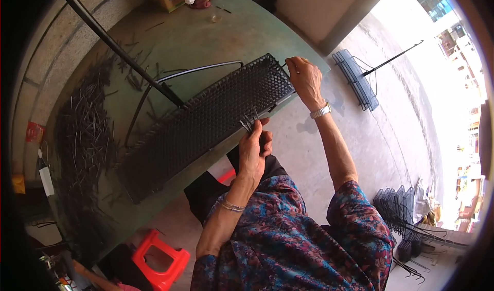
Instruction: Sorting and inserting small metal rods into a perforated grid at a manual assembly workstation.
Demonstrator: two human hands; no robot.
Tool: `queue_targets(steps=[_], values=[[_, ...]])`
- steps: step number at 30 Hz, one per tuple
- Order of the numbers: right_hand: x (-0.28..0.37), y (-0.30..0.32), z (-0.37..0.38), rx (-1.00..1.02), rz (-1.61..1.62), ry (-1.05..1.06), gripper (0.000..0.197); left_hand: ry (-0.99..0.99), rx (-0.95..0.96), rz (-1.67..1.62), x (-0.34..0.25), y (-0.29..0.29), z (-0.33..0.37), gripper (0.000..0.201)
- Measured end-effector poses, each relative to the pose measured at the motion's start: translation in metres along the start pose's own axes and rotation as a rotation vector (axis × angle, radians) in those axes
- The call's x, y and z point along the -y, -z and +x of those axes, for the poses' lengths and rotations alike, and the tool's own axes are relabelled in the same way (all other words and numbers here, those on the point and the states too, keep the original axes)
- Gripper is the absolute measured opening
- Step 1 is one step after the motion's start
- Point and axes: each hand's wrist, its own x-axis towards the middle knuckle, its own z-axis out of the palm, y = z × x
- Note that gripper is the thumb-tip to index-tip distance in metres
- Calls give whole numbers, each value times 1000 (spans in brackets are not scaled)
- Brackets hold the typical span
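A long black perforated mesh rack lies slantwise across the green table, its right end near the table's edge. From its far side run a thin bent wire frame and a long black pole. My left hand is closed round a bunch of short thin black strips, their ends sticking up past the thumb, close to the rack's near edge. At the rack's right end, my right hand is closed in a pinch, with a thin dark strip showing at the fingertips. How far it enters the mesh cannot be seen.
A heap of loose black strips covers the left of the green table. A red stool stands below the near edge. Another rack with a pole lies on the floor at right, and stacked wire racks stand lower right. Someone's arm shows at lower left.
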Motion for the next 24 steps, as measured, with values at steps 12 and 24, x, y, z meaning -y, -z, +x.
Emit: queue_targets(steps=[12, 24], values=[[-14, 5, 20, 260, 4, 262, 17, 17, 49, -8, 3, 1, -3, 32], [48, 30, -29, 844, 541, 25, 26, 31, 69, 20, -3, 1, -4, 35]])
